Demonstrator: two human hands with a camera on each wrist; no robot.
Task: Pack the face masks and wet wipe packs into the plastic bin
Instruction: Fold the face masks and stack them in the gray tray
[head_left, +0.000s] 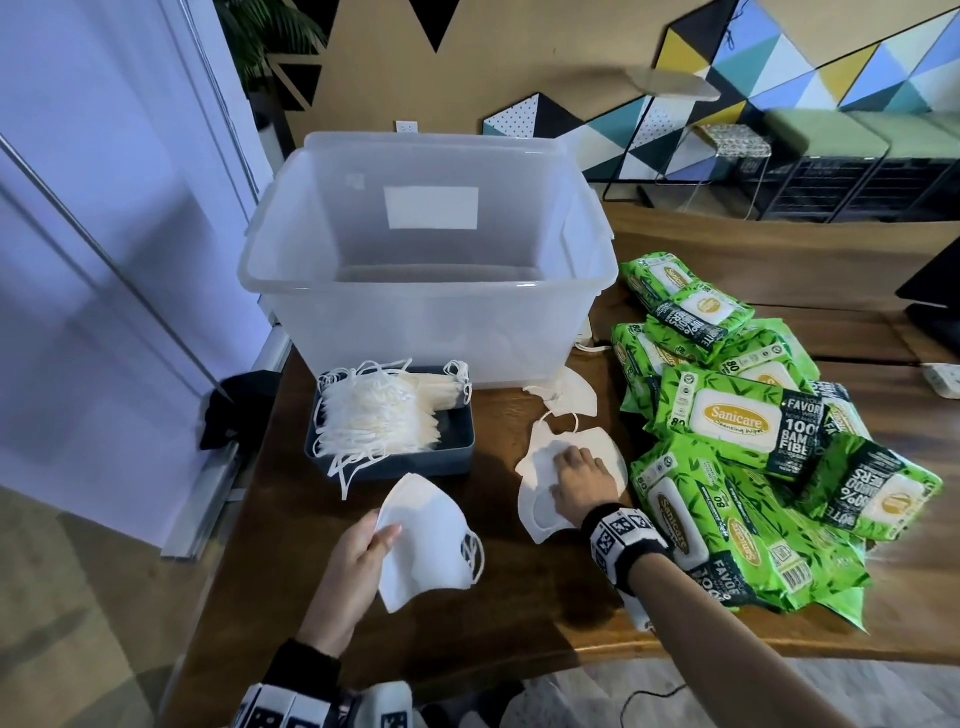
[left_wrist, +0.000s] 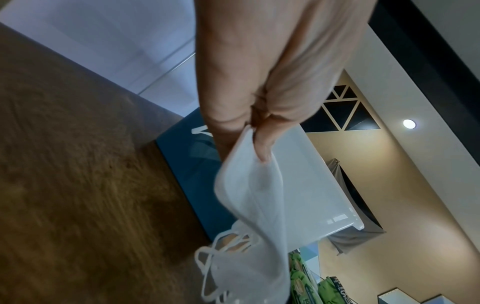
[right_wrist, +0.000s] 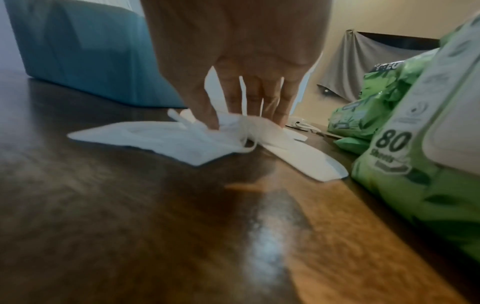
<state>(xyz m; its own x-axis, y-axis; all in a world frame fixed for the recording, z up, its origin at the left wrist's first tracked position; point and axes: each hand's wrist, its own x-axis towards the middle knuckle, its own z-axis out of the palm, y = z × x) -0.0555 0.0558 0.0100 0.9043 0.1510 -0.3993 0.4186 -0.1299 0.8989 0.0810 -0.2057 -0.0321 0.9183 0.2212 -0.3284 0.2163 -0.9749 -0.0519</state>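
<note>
many masks (head_left: 374, 415) in tray (head_left: 457, 441), bin (head_left: 426, 291) — bare

Count from where I stand: 1 clear plastic bin (head_left: 426, 291), 1 dark tray (head_left: 457, 447) w/ a stack of face masks (head_left: 374, 415), too many and too tangled to count. Loose masks: 1 in left hand (head_left: 353, 558) (mask (head_left: 423, 545)), approx 2 overlapping under right hand (head_left: 574, 483) (masks on table (head_left: 540, 514)), 1 more by the bin's front corner (head_left: 574, 397), so approx 4 loose. Wet wipe packs (head_left: 737, 421): approx 9 visible in the heap, the overlap hides the exact no.; 2 hands in view, 1 wooden table (head_left: 467, 639).
</note>
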